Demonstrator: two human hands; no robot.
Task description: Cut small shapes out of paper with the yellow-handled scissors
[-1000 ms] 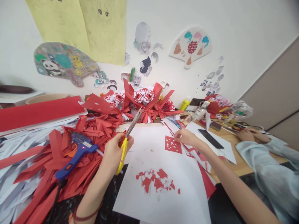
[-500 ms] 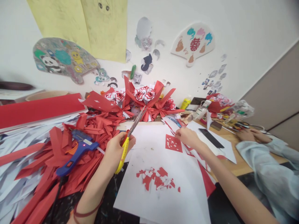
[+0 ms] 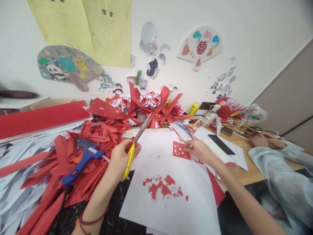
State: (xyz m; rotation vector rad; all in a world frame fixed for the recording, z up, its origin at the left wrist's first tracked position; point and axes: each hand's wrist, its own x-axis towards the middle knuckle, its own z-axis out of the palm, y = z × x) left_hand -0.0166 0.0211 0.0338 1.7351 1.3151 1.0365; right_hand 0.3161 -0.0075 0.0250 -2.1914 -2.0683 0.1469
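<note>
My left hand (image 3: pixel 126 156) is wrapped round the yellow-handled scissors (image 3: pixel 130 160), whose blades point up and away. At the right edge of the white paper, my right hand (image 3: pixel 198 149) has its fingertips on the right side of a small red square (image 3: pixel 180 150) with cut-out holes. Its fingers look bent together at the square's edge. Red and white paper scraps (image 3: pixel 165 187) lie in a loose heap on the large white sheet (image 3: pixel 186 209), nearer to me than both hands.
A blue glue gun (image 3: pixel 81 163) rests on folded red strips (image 3: pixel 58 150) at left. Red and white paper flowers (image 3: pixel 150 99) stand by the wall. On the right are a black phone (image 3: pixel 221 144), bottles (image 3: pixel 194 107) and another person's hands (image 3: pixel 266 140).
My right hand has shifted slightly and its fingertips now overlap the red square's right edge. My left hand still holds the scissors in nearly the same place.
</note>
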